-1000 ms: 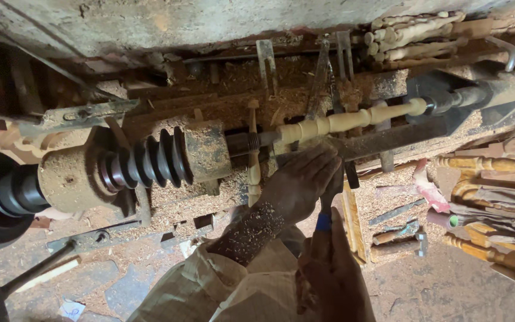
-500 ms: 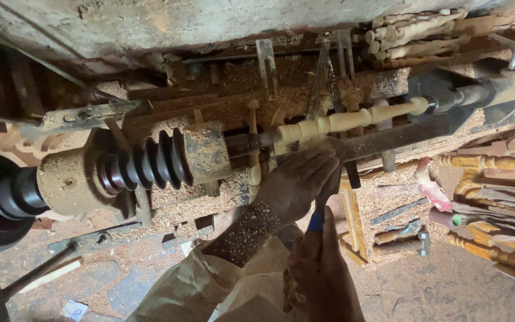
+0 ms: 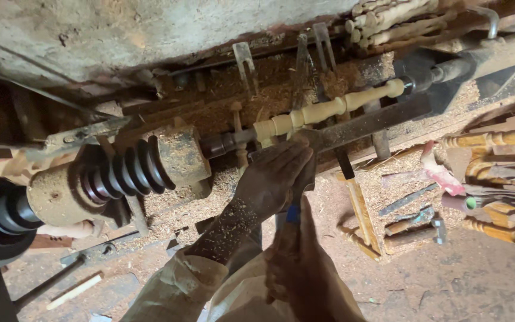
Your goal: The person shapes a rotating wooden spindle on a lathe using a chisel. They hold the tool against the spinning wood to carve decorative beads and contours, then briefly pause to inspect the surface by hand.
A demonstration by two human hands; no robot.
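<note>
Now we have our left hand (image 3: 272,179) pressed down on the shaft of a turning tool (image 3: 299,173), its fingers folded over the blade close to the long dark metal tool rest (image 3: 365,125). The forearm is speckled with sawdust. Our right hand (image 3: 296,262) sits lower and nearer to us, clenched around the tool's handle, of which only a small blue part (image 3: 292,213) peeks out. So both grips are closed on the same tool, one steering at the front and one bracing behind.

The pale wooden spindle (image 3: 329,108) is mounted in the lathe, running from the dark drive end (image 3: 225,143) on the left up to the tail end (image 3: 424,74) on the right. It already carries beads and coves along its length. The tool's tip meets it near its left end, just beyond our left fingers, though the exact point of contact is hidden by the hand.

Against the views from a second and half a second ago, very little has shifted: the left hand lies on the rest in almost the same place and the right has only settled slightly behind it. We judge from this that the cut is a slow, steady one held at a single spot on the spindle, not a sweep along it.

To the left sits the ribbed dark pulley (image 3: 126,173) on its dusty housing. Sawdust (image 3: 222,113) is heaped behind the lathe, and finished turned pieces (image 3: 496,140) lie stacked at the right.
</note>
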